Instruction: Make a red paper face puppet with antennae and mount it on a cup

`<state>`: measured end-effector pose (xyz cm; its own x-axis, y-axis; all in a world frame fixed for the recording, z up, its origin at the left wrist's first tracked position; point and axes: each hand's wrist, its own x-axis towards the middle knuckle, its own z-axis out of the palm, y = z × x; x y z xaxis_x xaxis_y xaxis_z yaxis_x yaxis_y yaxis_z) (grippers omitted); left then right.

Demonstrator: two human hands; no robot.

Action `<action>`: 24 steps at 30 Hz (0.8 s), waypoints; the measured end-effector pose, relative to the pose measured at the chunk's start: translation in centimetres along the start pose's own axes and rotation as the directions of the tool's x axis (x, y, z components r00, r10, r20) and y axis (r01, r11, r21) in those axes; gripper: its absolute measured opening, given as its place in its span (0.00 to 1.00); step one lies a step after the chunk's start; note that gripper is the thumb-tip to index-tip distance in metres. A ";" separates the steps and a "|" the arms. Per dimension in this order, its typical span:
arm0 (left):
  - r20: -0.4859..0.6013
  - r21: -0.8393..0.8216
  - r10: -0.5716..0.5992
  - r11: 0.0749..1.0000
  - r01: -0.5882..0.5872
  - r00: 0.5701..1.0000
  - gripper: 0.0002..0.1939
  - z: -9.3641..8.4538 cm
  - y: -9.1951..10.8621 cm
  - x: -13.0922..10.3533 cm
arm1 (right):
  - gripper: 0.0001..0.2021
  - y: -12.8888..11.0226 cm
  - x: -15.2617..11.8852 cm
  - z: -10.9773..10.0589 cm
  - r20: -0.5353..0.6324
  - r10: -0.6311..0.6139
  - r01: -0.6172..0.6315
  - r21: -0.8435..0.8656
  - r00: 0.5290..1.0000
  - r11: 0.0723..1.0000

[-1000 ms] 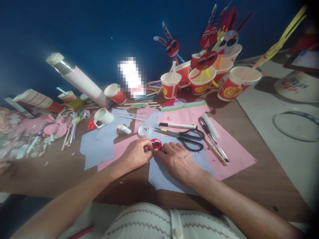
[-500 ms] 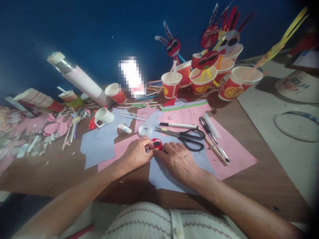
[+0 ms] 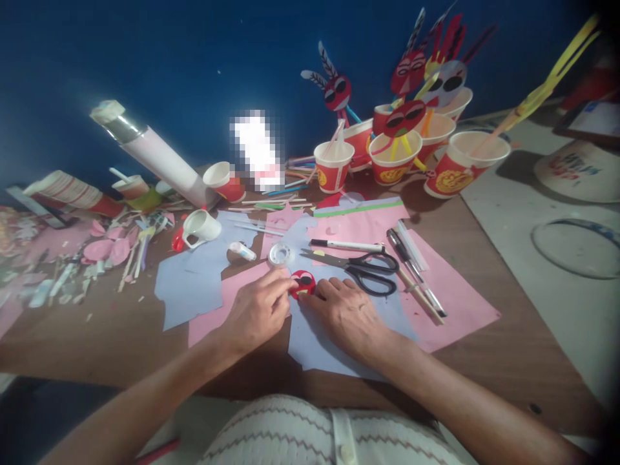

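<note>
A small round red paper face (image 3: pixel 304 283) with black-and-pink eyes and a pale mouth lies on blue paper between my hands. My left hand (image 3: pixel 261 307) is closed, its index fingertip on the disc's left edge by one eye. From the other side, my right hand (image 3: pixel 346 313) holds the disc down with its thumb at the lower edge, fingers curled on the paper. Just above sits a white tape roll (image 3: pixel 280 254). Black-handled scissors (image 3: pixel 361 263) and a marker (image 3: pixel 347 245) lie beyond my right hand. A glue bottle (image 3: pixel 242 250) lies left of the tape.
Pens and a stick (image 3: pixel 419 278) rest on pink paper (image 3: pixel 450 310) at right. Paper cups (image 3: pixel 334 165) with paper figures stand along the back. A white mug (image 3: pixel 202 228), a long tube (image 3: pixel 162 161) and paper scraps (image 3: pixel 109 248) occupy the left.
My left hand has drawn back slightly left and down, its index finger now more extended, and more of the red face shows. My right hand stays almost still.
</note>
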<state>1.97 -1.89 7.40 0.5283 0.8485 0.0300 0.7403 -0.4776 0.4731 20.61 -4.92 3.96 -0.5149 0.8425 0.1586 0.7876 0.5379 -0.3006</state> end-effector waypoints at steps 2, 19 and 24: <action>-0.027 0.038 0.131 0.991 -0.130 0.991 0.17 0.2 -0.4 -1.0 | 0.09 0.0 -0.1 0.3 -0.029 -0.005 0.005 -0.003 1.000 1.000; -0.038 0.187 0.235 0.956 -0.224 0.971 0.18 1.9 -2.8 -2.7 | 0.13 0.1 -0.1 1.0 -0.069 -0.007 0.006 -0.015 0.998 1.000; -0.042 0.143 0.237 0.963 -0.229 0.971 0.17 1.7 -3.0 -2.6 | 0.12 0.2 -0.1 1.1 -0.077 -0.011 0.010 -0.010 0.997 1.000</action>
<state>-0.91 -3.05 4.38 0.6708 0.7199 0.1780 0.6515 -0.6868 0.3224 20.44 -4.95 2.91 -0.4959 0.8362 0.2341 0.7855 0.5469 -0.2897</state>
